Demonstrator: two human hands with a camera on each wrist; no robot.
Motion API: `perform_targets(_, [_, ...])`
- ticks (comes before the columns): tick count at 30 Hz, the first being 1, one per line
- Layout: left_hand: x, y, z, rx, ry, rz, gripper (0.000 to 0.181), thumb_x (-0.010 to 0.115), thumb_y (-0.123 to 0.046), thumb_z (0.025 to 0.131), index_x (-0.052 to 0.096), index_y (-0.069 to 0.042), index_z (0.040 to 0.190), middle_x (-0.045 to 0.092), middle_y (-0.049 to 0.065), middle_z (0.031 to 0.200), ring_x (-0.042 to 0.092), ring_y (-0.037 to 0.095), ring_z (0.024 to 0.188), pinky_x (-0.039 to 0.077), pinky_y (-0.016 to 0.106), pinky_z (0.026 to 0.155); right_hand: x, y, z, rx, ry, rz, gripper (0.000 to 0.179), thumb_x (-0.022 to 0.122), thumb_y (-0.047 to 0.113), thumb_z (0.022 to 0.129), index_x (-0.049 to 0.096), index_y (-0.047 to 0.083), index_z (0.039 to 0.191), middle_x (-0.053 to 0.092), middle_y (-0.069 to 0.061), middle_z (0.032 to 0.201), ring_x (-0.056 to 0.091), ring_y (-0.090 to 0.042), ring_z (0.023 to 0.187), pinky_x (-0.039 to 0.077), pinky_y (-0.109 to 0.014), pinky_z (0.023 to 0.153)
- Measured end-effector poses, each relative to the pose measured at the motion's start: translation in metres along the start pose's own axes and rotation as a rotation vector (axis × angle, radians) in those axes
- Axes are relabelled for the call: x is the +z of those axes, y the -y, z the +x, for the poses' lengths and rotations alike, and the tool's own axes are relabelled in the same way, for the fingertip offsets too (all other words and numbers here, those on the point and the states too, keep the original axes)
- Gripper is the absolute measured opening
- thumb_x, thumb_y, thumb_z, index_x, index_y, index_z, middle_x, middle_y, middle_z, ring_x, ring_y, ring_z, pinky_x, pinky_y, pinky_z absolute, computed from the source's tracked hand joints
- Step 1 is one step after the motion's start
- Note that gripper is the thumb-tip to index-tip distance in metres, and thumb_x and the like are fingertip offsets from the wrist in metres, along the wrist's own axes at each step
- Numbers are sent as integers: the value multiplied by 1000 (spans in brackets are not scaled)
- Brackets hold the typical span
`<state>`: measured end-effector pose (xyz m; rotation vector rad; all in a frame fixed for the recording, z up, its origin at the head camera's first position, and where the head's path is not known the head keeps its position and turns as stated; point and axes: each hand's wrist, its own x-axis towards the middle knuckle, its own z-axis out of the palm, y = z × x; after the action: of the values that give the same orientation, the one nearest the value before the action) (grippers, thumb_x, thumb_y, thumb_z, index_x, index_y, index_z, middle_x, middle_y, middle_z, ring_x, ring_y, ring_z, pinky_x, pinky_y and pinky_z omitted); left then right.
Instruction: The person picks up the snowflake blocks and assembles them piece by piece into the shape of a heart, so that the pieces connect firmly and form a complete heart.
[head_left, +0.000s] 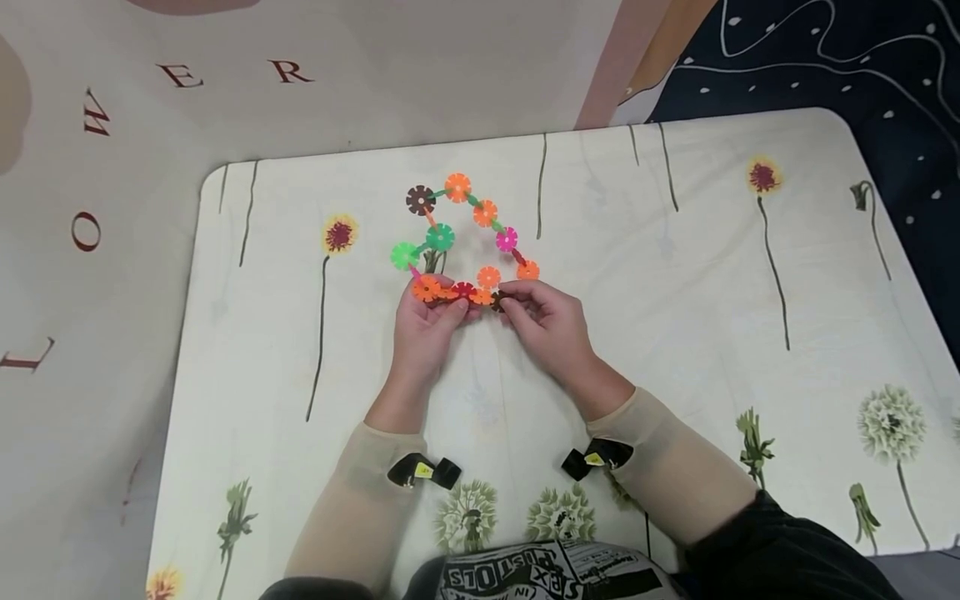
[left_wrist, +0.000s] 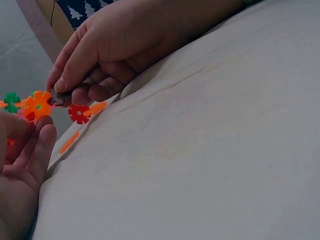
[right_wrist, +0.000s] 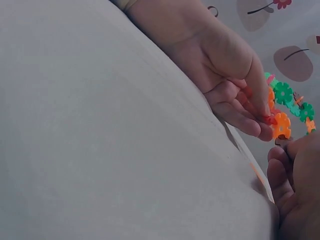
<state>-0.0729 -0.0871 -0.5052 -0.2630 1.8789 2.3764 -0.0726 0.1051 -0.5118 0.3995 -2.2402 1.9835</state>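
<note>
A chain of notched plastic snowflake discs point(head_left: 440, 237) in green, orange, pink, red and brown curves over the table in the head view. My left hand point(head_left: 424, 330) grips its near stretch, with the thumb by a red disc point(head_left: 464, 290). Between the thumb and fingers of my right hand point(head_left: 551, 323) a dark brown disc point(left_wrist: 59, 98) is pinched, right at the edge of an orange disc point(left_wrist: 38, 104) on the chain. The fingers partly hide the brown disc. Another orange disc point(head_left: 528, 270) at the chain's right end lies just beyond the right fingertips.
A white cloth printed with flowers and dandelions covers the table point(head_left: 675, 333). Inside the chain's curve lies an orange disc point(head_left: 488, 277). A wall with printed letters point(head_left: 289, 72) rises behind the table, and dark patterned fabric point(head_left: 885, 75) hangs at the far right.
</note>
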Motion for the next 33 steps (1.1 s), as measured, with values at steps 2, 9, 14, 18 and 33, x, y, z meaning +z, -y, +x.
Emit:
perform_targets(2, [0, 0, -1, 11, 13, 3, 34, 65, 11, 101, 51, -1, 129, 64, 16, 120, 76, 22, 96, 62, 37, 90, -1, 1, -1, 4, 2, 0, 18, 73, -10, 96, 76, -7, 113, 78, -16, 98, 75, -28, 75, 63, -26, 72])
perform_targets(9, [-1, 0, -2, 8, 51, 36, 34, 64, 11, 101, 52, -1, 130, 65, 18, 119, 76, 22, 92, 63, 37, 88, -2, 2, -1, 30, 26, -3, 19, 75, -10, 95, 78, -6, 113, 79, -15, 97, 76, -28, 75, 63, -27, 73])
perform_targets(14, [-1, 1, -1, 13, 60, 59, 47, 64, 7, 103, 45, -5, 143, 63, 18, 128, 75, 24, 97, 62, 36, 91, -2, 3, -1, 29, 45, -1, 20, 75, -9, 95, 77, -6, 115, 78, -15, 98, 76, -27, 77, 63, -28, 74])
perform_targets(18, [-2, 2, 0, 39, 69, 35, 56, 65, 11, 101, 38, -5, 148, 60, 21, 135, 74, 26, 102, 62, 37, 92, -2, 2, -1, 16, 49, -6, 20, 73, -8, 97, 76, -5, 116, 77, -13, 99, 74, -25, 78, 63, -29, 75])
perform_targets(33, [2, 4, -2, 93, 99, 82, 72, 78, 14, 89, 41, 1, 150, 74, 20, 111, 77, 21, 94, 62, 35, 90, -1, -2, -1, -41, 71, 26, 22, 70, -10, 98, 77, -5, 118, 65, -15, 107, 74, -27, 84, 63, -30, 79])
